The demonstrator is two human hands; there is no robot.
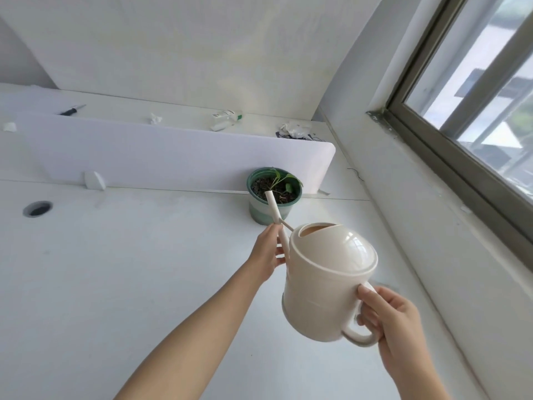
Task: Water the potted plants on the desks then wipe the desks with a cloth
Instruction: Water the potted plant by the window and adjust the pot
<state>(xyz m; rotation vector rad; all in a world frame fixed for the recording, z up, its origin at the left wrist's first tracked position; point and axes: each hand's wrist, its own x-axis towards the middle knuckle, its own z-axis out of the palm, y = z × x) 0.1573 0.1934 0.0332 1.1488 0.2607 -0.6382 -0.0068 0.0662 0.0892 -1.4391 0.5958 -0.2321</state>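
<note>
A right hand [395, 324] is gripping the handle of a cream watering can [326, 284], fingers curled round it. The left hand [266, 254] is pinching its spout [277, 219], whose tip is hovering over a green potted plant [274, 194] on the white desk [115, 269].

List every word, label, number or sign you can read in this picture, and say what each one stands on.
No text here can be read.
On the small white and green box lying on the far desk: dark print, too small and blurred to read.
On the watering can: no lettering shows.
On the green pot: no lettering shows.
</note>
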